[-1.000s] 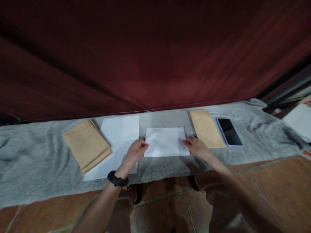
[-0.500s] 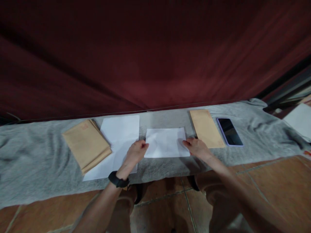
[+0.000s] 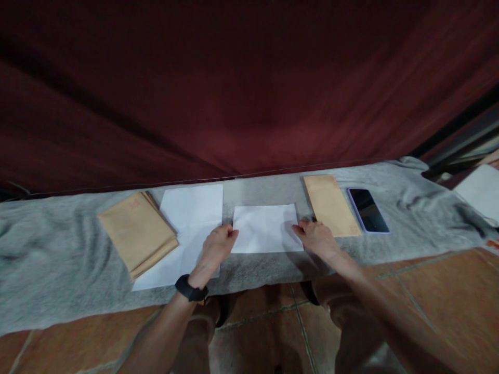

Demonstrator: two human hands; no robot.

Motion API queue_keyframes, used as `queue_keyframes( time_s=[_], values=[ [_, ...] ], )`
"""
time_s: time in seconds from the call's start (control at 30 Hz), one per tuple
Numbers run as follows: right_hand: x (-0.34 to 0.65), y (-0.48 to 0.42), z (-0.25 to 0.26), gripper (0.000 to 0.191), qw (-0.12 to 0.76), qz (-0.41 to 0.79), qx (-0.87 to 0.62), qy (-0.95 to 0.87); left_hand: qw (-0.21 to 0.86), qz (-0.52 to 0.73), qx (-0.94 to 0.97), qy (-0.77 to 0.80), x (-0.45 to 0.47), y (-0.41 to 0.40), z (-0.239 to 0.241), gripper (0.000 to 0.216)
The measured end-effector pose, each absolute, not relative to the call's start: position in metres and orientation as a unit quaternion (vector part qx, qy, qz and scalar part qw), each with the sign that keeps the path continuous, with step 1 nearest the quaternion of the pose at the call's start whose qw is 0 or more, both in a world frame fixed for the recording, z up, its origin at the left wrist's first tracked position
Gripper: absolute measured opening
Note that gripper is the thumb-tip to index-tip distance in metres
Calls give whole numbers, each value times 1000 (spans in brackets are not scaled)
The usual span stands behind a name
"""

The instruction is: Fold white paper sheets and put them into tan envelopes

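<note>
- White paper [image 3: 267, 228], one piece, plain: lying between the two hands, long edges running from one grip to the other.
- Left hand [image 3: 218, 243]: thumb and curled fingers closed together, pinching the paper's left edge.
- Right hand [image 3: 316, 238]: thumb laid over the paper's right edge, fingers bent behind it — a pinch, though I cannot see the fingertips from here.
- Wristband [image 3: 191, 288], black: on the left wrist, just behind that grip.
- Larger white sheet [image 3: 195, 208], creased across: left of the left grip, partly beneath that hand in my view.
- Stack of brown envelopes [image 3: 136, 228], red print on the top one: farther left of the left grip, set askew over the larger sheet.
- Single brown envelope [image 3: 325, 200]: just beyond and right of the right grip, its near side partly hidden by the hand.
- Phone [image 3: 368, 210], dark screen, lilac edge: right of that envelope, apart from the right grip.
- Grey cloth [image 3: 257, 189]: under both grips and all the above — rumpled toward the ends.
- Dark red curtain [image 3: 249, 104]: beyond the grips.
- Tiled floor [image 3: 268, 337]: below, on the near side.
</note>
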State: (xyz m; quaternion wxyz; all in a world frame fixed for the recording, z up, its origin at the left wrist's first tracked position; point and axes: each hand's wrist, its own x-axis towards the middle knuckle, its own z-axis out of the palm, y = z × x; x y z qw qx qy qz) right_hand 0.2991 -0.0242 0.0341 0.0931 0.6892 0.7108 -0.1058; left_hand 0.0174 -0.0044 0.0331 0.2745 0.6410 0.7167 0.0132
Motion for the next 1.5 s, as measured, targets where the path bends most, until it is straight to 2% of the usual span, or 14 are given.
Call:
queue_keyframes(
  time_s=[0.13, 0.3, 0.37, 0.5, 0.57, 0.8, 1.27, 1.5],
  values=[
    [296, -28, 33, 33, 80, -75, 717, 689, 265, 5, 637, 724, 19, -5, 36, 24],
    [288, -29, 26, 33, -24, -35, 702, 711, 246, -1, 641, 727, 21, -6, 38, 23],
    [284, -29, 24, 38, -62, -7, 685, 726, 238, -4, 642, 729, 21, -5, 37, 22],
    [277, -29, 21, 62, -128, 43, 636, 760, 230, -10, 647, 727, 21, -5, 36, 22],
    [274, -29, 15, 64, -144, 40, 599, 787, 228, -13, 650, 724, 21, -5, 37, 22],
    [261, -33, -18, 59, -144, -55, 565, 811, 206, -36, 659, 723, 25, -7, 42, 22],
    [247, -39, -26, 57, -130, -12, 570, 811, 119, -74, 674, 726, 34, -17, 38, 32],
    [246, -40, -27, 56, -130, 1, 569, 812, 46, 16, 706, 706, 40, -26, 34, 32]
  ],
)
